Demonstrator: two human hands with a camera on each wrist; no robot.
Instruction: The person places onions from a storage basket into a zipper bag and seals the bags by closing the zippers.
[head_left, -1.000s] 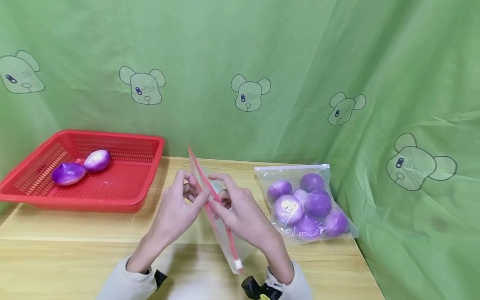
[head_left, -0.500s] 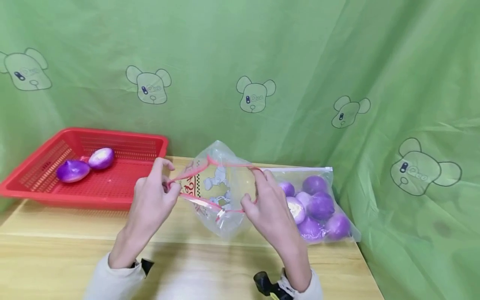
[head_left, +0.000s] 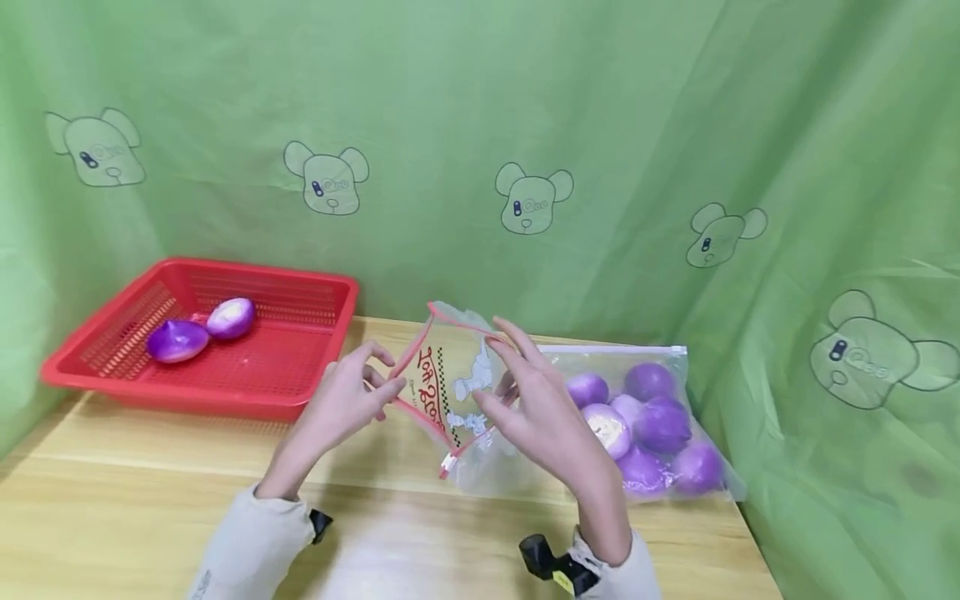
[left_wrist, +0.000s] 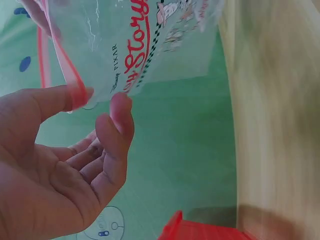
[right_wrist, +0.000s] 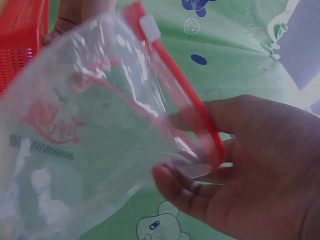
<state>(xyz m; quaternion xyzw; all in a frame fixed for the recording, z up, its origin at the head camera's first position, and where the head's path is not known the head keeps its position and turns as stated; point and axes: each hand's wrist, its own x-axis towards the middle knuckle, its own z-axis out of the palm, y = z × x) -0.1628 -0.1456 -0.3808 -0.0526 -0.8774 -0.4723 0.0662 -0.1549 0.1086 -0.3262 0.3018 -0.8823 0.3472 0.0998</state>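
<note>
A clear zip bag (head_left: pixel 431 375) with a red closure strip and printed red lettering hangs in the air between both hands, its mouth spread wide. My left hand (head_left: pixel 345 396) is at its left edge. In the left wrist view the left thumb (left_wrist: pixel 62 100) lies straight against the red rim, while the other fingers bend apart from the plastic. My right hand (head_left: pixel 543 408) holds the right side of the rim, with the strip (right_wrist: pixel 192 105) running between its fingers. A white slider (right_wrist: pixel 150 28) sits at one end of the strip. Nothing shows inside the bag.
On the left stands a red plastic basket (head_left: pixel 217 408) with two purple-and-white onions (head_left: pixel 231 318) in it. To the right, behind my right hand, a clear zip bag (head_left: pixel 663 357) full of several purple onions lies on the wooden table (head_left: pixel 397 533). Green curtain (head_left: pixel 435 100) hangs behind.
The bag was nearly flat between both hands, then its mouth was pulled apart; now it tilts so the printing shows. The left hand's fingers have loosened from the rim. The view has shifted left.
</note>
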